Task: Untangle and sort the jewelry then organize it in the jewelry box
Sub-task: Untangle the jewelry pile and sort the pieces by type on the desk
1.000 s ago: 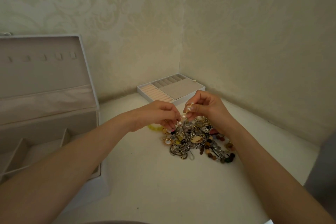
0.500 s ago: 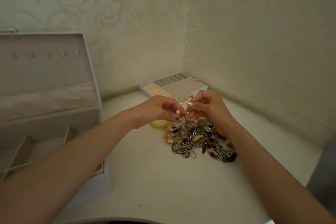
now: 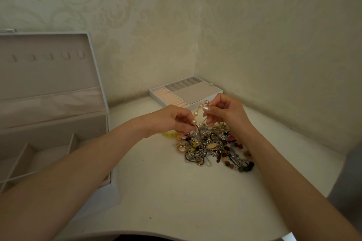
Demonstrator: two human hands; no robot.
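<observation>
Count, largest first.

One table: white, with a rounded near edge.

One box at the table's left edge. Its lid is open and upright. Five tabs sit in a row on the lid lining. Dividers split the lower section. The number of compartments cannot be told, since part is covered.

One tray at the far corner of the table. It has a ridged peach section on its left, a row of narrow slots along its back and one flat panel on its right.

One pile of tangled jewelry lies on the table between you and the tray. It holds silver chains, gold pieces and dark and coloured beads, too knotted to count. One string of yellow beads pokes out at the pile's left side, beneath your left wrist.

Two hands, both raised just above the far side of the pile. They are close together; contact between them cannot be made out.

Left hand: fingers curled, with thumb and fingertips pinching the lower end of one pearl strand.

Right hand: fingers curled, with thumb and forefinger pinching the upper end of the same strand.

The strand arcs between your two grips and is lifted off the table. At least four pearls show. A thin dark length runs from below your left fingertips down into the pile. Whether it belongs to the pearl strand cannot be told.
</observation>
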